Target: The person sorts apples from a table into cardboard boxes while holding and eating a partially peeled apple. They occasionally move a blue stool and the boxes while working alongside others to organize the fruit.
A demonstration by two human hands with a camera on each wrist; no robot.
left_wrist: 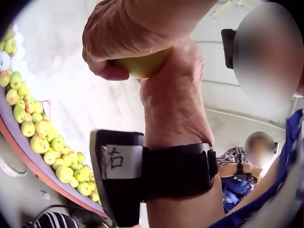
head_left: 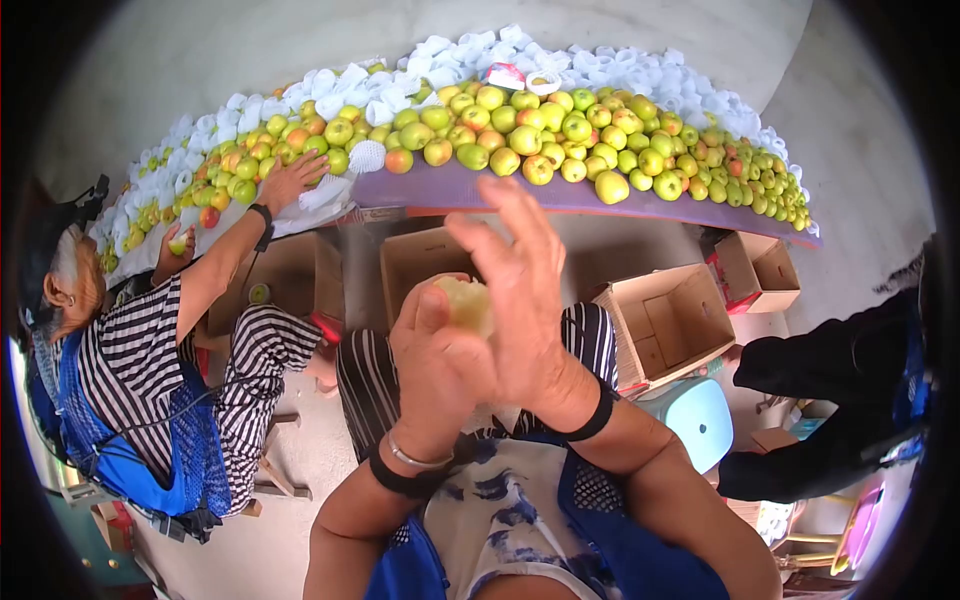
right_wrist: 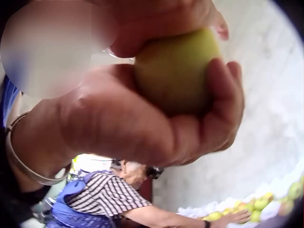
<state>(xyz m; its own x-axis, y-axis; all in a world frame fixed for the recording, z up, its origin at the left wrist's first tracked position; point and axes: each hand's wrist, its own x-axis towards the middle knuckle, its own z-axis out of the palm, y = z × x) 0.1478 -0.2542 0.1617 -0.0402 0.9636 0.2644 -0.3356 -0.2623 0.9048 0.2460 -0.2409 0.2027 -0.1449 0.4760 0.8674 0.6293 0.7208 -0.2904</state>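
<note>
In the head view my left hand [head_left: 435,365], with a silver bangle at the wrist, grips an apple [head_left: 466,303] in front of my chest. Its upward side looks pale cream there, while the right wrist view shows smooth yellow-green skin on the apple [right_wrist: 173,73], with the left fingers [right_wrist: 223,102] curled round it. My right hand [head_left: 530,290] stands upright against the apple's right side, fingers extended, its lower palm close to the left hand. From the left wrist view, only a green strip of the apple [left_wrist: 142,66] shows beneath the curled left hand.
A long purple-topped table [head_left: 400,190] bears heaped apples [head_left: 540,130] and white foam sleeves [head_left: 640,75]. Cardboard boxes [head_left: 665,325] stand below its edge. At left another person [head_left: 150,380] reaches over the apples; a blue stool [head_left: 690,420] and a dark-clothed person [head_left: 830,390] are at right.
</note>
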